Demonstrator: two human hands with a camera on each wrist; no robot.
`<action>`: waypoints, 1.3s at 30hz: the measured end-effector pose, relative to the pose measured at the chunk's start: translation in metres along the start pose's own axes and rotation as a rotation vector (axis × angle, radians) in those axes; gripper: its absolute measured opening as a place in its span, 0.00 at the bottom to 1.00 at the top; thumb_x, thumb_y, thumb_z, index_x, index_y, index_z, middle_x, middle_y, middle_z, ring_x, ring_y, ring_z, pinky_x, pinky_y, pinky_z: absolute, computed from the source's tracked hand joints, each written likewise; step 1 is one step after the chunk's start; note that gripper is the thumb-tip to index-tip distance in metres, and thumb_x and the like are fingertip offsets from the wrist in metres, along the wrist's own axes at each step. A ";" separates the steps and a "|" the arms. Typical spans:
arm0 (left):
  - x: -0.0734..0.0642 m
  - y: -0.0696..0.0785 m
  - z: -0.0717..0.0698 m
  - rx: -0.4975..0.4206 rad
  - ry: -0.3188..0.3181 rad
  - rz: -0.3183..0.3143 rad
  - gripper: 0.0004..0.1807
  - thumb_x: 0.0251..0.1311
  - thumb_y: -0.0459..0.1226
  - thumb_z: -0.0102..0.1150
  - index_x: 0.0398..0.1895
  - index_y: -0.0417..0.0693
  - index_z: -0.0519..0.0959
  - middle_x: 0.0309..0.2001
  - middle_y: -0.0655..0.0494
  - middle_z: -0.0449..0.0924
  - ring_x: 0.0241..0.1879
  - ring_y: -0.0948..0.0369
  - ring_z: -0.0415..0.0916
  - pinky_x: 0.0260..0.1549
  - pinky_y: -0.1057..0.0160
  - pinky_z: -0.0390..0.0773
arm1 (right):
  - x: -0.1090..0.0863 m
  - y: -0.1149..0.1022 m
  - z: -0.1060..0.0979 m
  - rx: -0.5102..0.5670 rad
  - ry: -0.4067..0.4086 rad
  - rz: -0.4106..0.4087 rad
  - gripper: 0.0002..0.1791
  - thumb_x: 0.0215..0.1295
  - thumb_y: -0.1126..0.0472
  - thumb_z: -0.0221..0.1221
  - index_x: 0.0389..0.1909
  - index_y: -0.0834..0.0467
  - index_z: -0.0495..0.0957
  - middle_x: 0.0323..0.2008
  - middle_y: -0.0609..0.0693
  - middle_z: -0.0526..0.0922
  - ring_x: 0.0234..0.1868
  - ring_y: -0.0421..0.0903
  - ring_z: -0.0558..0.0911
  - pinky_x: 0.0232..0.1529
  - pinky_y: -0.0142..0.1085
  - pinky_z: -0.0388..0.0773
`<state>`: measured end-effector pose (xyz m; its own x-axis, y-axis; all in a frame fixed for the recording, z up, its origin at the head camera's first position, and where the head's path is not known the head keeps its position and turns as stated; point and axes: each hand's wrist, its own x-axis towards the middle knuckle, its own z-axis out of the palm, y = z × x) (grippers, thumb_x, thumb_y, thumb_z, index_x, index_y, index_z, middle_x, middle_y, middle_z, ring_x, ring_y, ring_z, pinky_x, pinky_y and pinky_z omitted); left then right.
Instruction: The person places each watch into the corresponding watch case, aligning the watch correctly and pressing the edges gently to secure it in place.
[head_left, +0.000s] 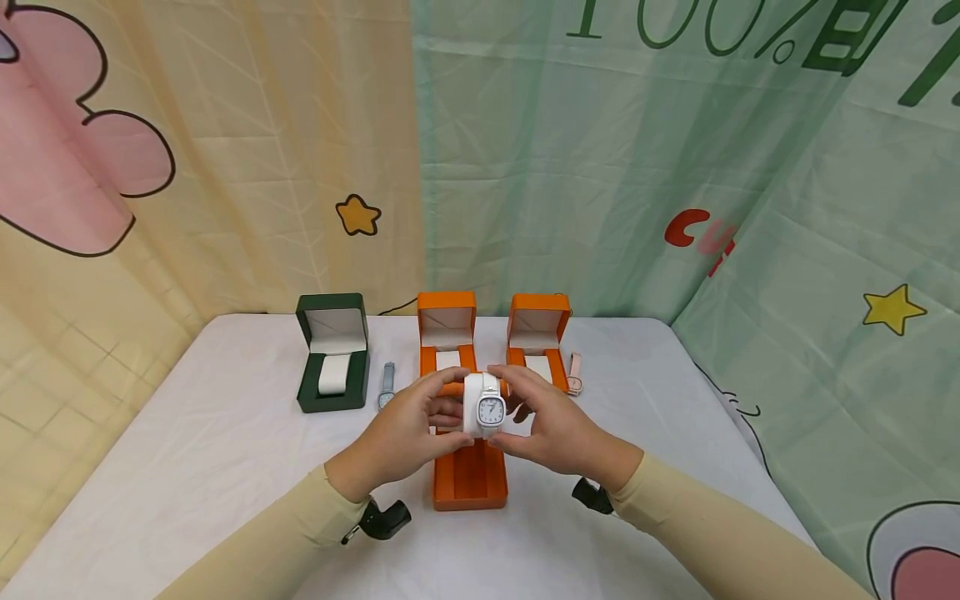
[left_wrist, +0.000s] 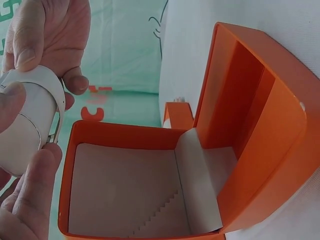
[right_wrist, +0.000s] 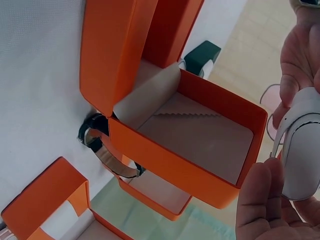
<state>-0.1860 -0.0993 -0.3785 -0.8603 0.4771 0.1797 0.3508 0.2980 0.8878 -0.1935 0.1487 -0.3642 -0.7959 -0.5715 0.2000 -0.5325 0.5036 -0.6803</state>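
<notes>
both hands, left hand (head_left: 405,437) and right hand (head_left: 553,429), pinch the white watch (head_left: 489,406) on its pillow above the open orange box (head_left: 468,479) at the counter's middle; seating it inside looks next.

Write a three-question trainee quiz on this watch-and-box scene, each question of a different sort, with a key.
1. True or false: the white watch on its cushion lies flat on the table.
2. Which hands hold it? A) left hand only B) right hand only C) both
3. Fill in: the box at far left, the green box, is open and holds a white ____.

Key
1. False: it is held up above the open orange box.
2. C
3. cushion
</notes>
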 end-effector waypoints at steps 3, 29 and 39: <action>-0.001 0.000 0.000 0.003 -0.001 0.000 0.45 0.59 0.29 0.75 0.78 0.47 0.64 0.65 0.48 0.76 0.53 0.57 0.87 0.51 0.63 0.87 | 0.000 0.000 0.000 0.007 -0.004 0.001 0.44 0.64 0.60 0.74 0.78 0.55 0.63 0.61 0.44 0.76 0.49 0.45 0.80 0.49 0.34 0.84; -0.001 -0.003 0.001 0.008 0.013 0.041 0.44 0.59 0.29 0.75 0.77 0.44 0.64 0.65 0.45 0.76 0.53 0.56 0.87 0.52 0.59 0.87 | 0.002 -0.001 0.003 0.017 0.005 -0.022 0.44 0.65 0.60 0.73 0.78 0.54 0.63 0.58 0.47 0.76 0.43 0.42 0.78 0.43 0.32 0.84; -0.001 -0.003 0.000 -0.002 0.004 0.033 0.44 0.59 0.29 0.75 0.77 0.48 0.64 0.66 0.46 0.76 0.54 0.56 0.87 0.52 0.61 0.87 | 0.003 -0.002 0.002 0.022 -0.008 -0.017 0.42 0.65 0.60 0.73 0.77 0.49 0.65 0.56 0.43 0.76 0.43 0.46 0.78 0.43 0.37 0.85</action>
<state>-0.1866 -0.1005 -0.3817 -0.8495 0.4836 0.2107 0.3785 0.2806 0.8820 -0.1942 0.1443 -0.3638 -0.7846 -0.5849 0.2057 -0.5390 0.4795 -0.6925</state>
